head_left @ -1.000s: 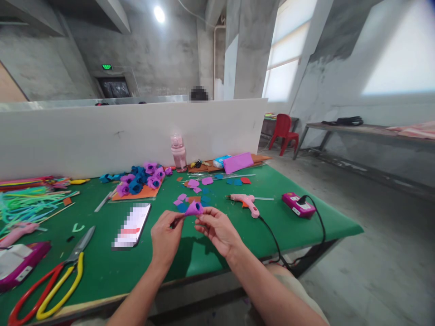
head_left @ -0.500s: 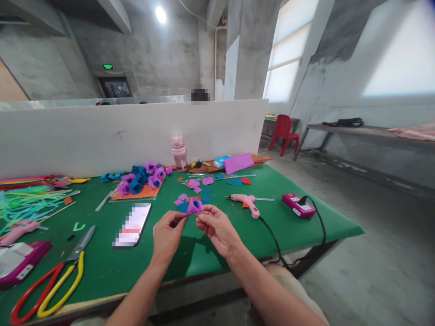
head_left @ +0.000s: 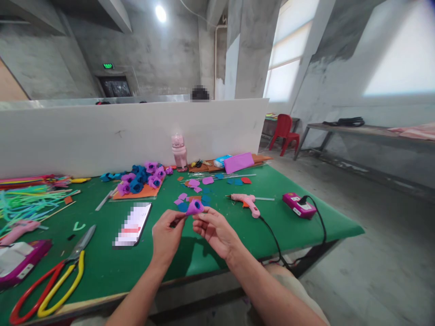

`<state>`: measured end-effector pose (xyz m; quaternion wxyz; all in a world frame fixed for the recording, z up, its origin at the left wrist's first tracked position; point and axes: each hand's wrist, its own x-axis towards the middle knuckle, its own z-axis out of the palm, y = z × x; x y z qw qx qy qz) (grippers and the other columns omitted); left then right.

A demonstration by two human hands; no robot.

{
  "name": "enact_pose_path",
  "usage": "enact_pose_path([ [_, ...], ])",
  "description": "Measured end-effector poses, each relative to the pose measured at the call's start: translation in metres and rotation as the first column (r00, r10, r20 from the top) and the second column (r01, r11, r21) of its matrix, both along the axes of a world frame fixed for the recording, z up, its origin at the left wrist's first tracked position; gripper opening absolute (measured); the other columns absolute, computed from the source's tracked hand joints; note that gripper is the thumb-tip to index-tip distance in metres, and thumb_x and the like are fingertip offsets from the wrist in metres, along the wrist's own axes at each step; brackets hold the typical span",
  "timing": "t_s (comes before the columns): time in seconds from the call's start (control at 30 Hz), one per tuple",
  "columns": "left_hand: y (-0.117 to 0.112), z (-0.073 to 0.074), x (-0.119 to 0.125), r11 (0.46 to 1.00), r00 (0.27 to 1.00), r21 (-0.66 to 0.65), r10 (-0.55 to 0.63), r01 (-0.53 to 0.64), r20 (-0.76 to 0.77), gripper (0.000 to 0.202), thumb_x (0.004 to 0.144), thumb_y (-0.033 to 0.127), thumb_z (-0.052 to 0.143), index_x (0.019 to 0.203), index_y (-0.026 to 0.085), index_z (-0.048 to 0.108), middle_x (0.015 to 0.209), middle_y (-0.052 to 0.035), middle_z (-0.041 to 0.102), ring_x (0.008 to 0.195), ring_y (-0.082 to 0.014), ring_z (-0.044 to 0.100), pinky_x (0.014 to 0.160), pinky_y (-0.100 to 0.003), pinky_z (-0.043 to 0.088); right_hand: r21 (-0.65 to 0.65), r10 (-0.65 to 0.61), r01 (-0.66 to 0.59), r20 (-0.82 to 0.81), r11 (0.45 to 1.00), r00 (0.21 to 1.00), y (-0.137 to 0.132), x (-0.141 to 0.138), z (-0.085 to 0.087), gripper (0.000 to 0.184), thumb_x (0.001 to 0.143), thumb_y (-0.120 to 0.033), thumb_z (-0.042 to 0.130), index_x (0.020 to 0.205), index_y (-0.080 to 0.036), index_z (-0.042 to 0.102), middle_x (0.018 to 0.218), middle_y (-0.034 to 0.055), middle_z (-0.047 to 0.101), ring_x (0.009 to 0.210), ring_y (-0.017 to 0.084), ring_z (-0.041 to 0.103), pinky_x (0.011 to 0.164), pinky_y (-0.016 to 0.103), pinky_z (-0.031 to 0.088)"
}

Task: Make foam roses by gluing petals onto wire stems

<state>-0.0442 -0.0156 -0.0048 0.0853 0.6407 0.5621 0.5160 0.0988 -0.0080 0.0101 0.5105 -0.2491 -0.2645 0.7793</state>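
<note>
A purple paper flower (head_left: 194, 208) with a dark blue centre is held just above the green table. My left hand (head_left: 167, 233) pinches its lower left side between thumb and fingers. On the other side, the thumb and forefinger of my right hand (head_left: 215, 230) close on the flower's right edge, the other fingers loosely curled. Loose purple petals (head_left: 182, 197) and blue petals (head_left: 205, 198) lie just behind the flower. To the right rests a pink glue gun (head_left: 245, 199) with its cord trailing off the table edge.
Finished purple and blue flowers (head_left: 137, 180) sit on an orange sheet at back left. Scissors (head_left: 73, 262), a phone (head_left: 132, 225) and a purple power box (head_left: 23, 262) lie left. Another power box (head_left: 299, 206) stands right. A pink bottle (head_left: 179, 152) stands against the white partition (head_left: 136, 136).
My right hand's fingers have shifted slightly left along the flower's edge, and the flower has turned a little. My left hand stays nearly in place.
</note>
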Motion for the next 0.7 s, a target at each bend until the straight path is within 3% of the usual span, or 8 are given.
enact_pose_path([
  [0.23,-0.0022,-0.0011,0.0013,0.999,0.996,0.046,-0.011,0.015,-0.083,0.014,0.079,0.026,0.053,0.078,0.019,0.065,0.069,-0.0007,0.058,0.062,-0.0128,0.052,0.057,-0.023,0.041,-0.087,-0.050,0.054,0.046,0.995,0.998,0.0025,-0.0003,-0.0043,0.014,0.058,-0.020,0.067,0.066,-0.015,0.057,0.061,-0.0012,0.062,0.050,0.008,0.055,0.051,0.020,0.049],
  [0.7,-0.0040,0.0006,0.0029,0.993,0.978,0.115,0.004,0.021,-0.208,0.015,0.082,0.022,0.051,0.079,0.018,0.065,0.073,-0.0017,0.059,0.066,-0.0128,0.053,0.062,-0.023,0.041,-0.135,-0.051,0.056,0.043,0.989,0.998,0.0033,0.0001,-0.0038,0.016,0.055,-0.015,0.068,0.067,-0.015,0.056,0.060,-0.0028,0.060,0.050,0.007,0.056,0.051,0.020,0.051],
])
